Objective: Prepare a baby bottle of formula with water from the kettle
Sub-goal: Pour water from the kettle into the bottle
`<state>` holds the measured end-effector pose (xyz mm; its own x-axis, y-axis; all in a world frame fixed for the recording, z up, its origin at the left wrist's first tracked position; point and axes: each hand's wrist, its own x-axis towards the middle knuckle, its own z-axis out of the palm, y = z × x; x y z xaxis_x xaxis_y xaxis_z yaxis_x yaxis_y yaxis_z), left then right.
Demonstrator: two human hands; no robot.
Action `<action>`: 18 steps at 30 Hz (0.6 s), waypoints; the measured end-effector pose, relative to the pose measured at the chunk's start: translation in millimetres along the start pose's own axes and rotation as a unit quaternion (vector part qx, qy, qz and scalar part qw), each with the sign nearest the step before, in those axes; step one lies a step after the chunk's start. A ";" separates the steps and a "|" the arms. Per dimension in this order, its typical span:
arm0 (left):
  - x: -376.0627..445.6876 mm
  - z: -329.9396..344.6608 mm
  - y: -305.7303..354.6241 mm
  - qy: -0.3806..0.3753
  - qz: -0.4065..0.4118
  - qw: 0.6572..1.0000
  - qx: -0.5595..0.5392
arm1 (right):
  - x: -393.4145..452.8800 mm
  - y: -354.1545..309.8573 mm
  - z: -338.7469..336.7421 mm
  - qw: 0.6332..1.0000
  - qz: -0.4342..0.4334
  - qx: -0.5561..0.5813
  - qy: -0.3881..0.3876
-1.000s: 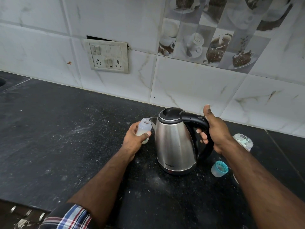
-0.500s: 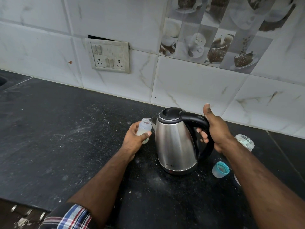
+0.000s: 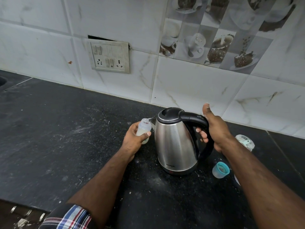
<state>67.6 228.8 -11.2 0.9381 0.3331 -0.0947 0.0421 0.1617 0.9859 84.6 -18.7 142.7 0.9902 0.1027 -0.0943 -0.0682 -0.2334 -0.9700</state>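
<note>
Both hands grip — left hand (image 3: 133, 139) the bottle (image 3: 143, 130) (tilted), right hand (image 3: 214, 128) the kettle (image 3: 175, 142) handle.

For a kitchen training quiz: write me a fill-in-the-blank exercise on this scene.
1. The left hand holds the small clear baby bottle against the kettle's ____.
2. The right hand grips the steel kettle by its black ____.
3. The small cap with the teal ring lies on the black ____.

Missing: spout; handle; countertop
</note>
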 end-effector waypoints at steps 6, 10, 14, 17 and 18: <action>-2.4 0.9 2.1 -0.002 0.002 1.000 -0.013 | -0.7 0.2 -0.3 1.000 -0.002 -0.002 -0.003; -2.6 0.6 1.2 -0.006 0.002 1.000 -0.016 | -2.0 0.7 -0.2 1.000 -0.003 0.000 0.000; -1.2 -0.2 0.4 -0.004 0.004 1.000 -0.013 | -2.2 0.7 -0.2 1.000 0.000 0.002 0.006; -0.7 -0.4 0.1 -0.004 0.005 1.000 -0.013 | -2.5 1.2 -0.3 1.000 0.001 0.003 0.006; -0.5 -0.5 -0.2 -0.003 0.004 1.000 -0.011 | -2.9 1.3 -0.4 1.000 0.001 0.003 0.006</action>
<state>67.0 229.0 -11.4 0.9408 0.3281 -0.0851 0.0263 0.1797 0.9834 81.7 -19.7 141.8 0.9913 0.0913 -0.0946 -0.0717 -0.2280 -0.9710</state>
